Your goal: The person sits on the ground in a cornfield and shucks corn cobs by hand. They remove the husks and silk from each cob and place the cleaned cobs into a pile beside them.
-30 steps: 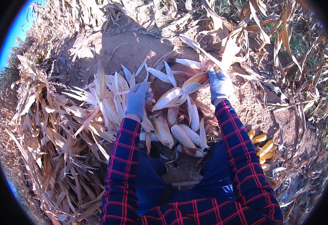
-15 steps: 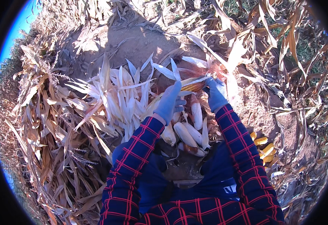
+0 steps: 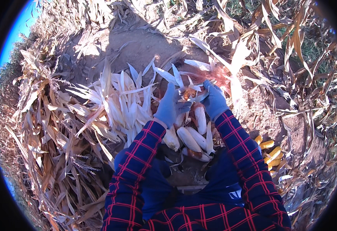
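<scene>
A partly husked ear of corn (image 3: 189,94) is held up between my two gloved hands, an orange-brown part showing among pale husk. My left hand (image 3: 170,107) closes on its left side, thumb up and fingers curled underneath. On the other side, my right hand (image 3: 215,101) has its fingers closed at the ear and its husk; the fingertips are partly hidden. Below my hands lies a small pile of ears in pale husks (image 3: 189,138), between my knees. Reddish corn silk (image 3: 218,77) spreads just beyond my right hand.
Stripped pale husks (image 3: 128,100) are heaped to the left, beside a mass of dry corn stalks (image 3: 60,142). Several bare yellow cobs (image 3: 274,156) lie on the ground at the right. A long dry husk (image 3: 238,65) lies at the far right of my hands.
The ear has turned, so its row of yellow kernels no longer shows. My left hand has shifted slightly left, and my right hand slightly left and nearer.
</scene>
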`<move>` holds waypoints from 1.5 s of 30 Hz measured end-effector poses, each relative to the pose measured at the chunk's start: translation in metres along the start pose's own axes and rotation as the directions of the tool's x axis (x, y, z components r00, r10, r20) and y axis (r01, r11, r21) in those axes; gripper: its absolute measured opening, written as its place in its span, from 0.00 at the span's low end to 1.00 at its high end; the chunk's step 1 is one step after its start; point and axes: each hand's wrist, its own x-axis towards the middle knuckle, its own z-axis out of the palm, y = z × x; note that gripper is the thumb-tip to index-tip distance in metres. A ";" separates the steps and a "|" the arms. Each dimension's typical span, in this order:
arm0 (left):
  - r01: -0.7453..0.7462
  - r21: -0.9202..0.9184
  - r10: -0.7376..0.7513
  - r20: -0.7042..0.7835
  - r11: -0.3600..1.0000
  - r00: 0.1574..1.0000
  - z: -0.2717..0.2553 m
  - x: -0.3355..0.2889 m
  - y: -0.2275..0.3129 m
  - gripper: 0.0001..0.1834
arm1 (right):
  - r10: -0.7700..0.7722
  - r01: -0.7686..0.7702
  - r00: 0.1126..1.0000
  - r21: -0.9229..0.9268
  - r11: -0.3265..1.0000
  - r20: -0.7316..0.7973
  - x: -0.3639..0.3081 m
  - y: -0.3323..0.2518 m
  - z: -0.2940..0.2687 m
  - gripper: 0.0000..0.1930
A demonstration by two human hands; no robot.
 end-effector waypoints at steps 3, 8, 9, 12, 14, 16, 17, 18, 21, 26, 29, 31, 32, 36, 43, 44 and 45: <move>-0.103 0.137 0.100 0.031 0.985 0.995 0.004 -0.007 0.003 0.31 | -0.038 0.047 0.994 0.091 0.995 -0.101 0.005 0.005 0.006 0.09; -0.160 0.582 0.256 -0.086 0.797 0.963 0.018 -0.006 0.003 0.23 | -0.053 0.050 0.995 -0.043 0.998 -0.081 -0.015 0.000 0.020 0.08; -0.163 0.655 0.310 -0.114 0.738 0.944 0.014 -0.002 0.000 0.21 | -0.060 0.056 0.995 -0.048 0.997 -0.082 -0.019 0.001 0.026 0.08; -0.162 0.640 0.267 -0.069 0.751 0.961 -0.002 0.001 -0.002 0.21 | -0.067 0.063 0.991 -0.039 0.997 -0.111 -0.013 0.000 0.024 0.09; -0.161 0.793 0.292 -0.023 0.588 0.956 -0.004 -0.002 0.000 0.22 | -0.067 0.065 0.994 -0.026 0.998 -0.091 -0.006 -0.005 0.015 0.08; -0.173 0.876 0.297 0.036 0.450 0.954 -0.006 -0.003 -0.002 0.25 | -0.074 0.073 0.997 -0.002 0.997 -0.019 -0.010 -0.008 0.019 0.09; -0.138 0.929 0.260 0.047 0.343 0.964 -0.007 -0.002 -0.003 0.28 | -0.053 0.053 0.998 0.018 0.998 -0.013 -0.014 -0.008 0.023 0.09; -0.110 0.967 0.221 0.058 0.231 0.974 -0.007 0.002 -0.004 0.31 | -0.036 0.036 0.999 0.037 0.999 -0.009 -0.017 -0.008 0.025 0.09; -0.076 0.997 0.204 0.081 -0.030 0.976 0.002 0.004 -0.011 0.38 | 0.005 -0.004 1.000 -0.072 0.997 0.013 -0.022 0.004 0.037 0.09; 0.130 0.971 0.113 -0.109 -0.199 0.988 0.012 -0.008 0.000 0.34 | -0.075 0.061 0.994 -0.160 0.985 -0.084 -0.007 -0.022 0.024 0.09; -0.194 0.943 0.231 0.259 -0.272 0.938 -0.030 0.001 -0.016 0.30 | -0.282 0.264 0.943 -0.122 0.957 -0.176 0.010 -0.061 -0.009 0.09; -0.323 0.930 0.206 0.355 -0.173 0.912 -0.048 0.005 -0.023 0.29 | -0.332 0.343 0.918 0.013 0.939 -0.217 0.017 -0.074 -0.025 0.08; -0.275 0.960 0.115 0.278 -0.043 0.954 -0.048 0.005 -0.023 0.29 | -0.368 0.374 0.904 -0.016 0.927 -0.217 0.020 -0.078 -0.034 0.08; -0.085 0.958 -0.106 0.118 0.272 0.987 -0.023 -0.003 -0.015 0.27 | -0.256 0.280 0.938 0.078 0.957 -0.235 0.029 -0.078 -0.035 0.07; 0.271 0.219 -0.248 -0.131 0.937 0.960 -0.007 -0.015 0.005 0.18 | -0.388 0.216 0.910 -0.629 0.747 -0.148 0.020 -0.066 -0.022 0.16; 0.257 0.148 -0.242 -0.114 0.955 0.964 -0.011 -0.011 0.007 0.18 | -0.320 0.175 0.938 -0.619 0.766 -0.130 0.022 -0.063 -0.027 0.16; 0.208 0.191 -0.182 -0.148 0.959 0.972 -0.022 -0.004 0.004 0.18 | -0.151 0.061 0.982 -0.581 0.812 -0.109 0.017 -0.060 -0.022 0.16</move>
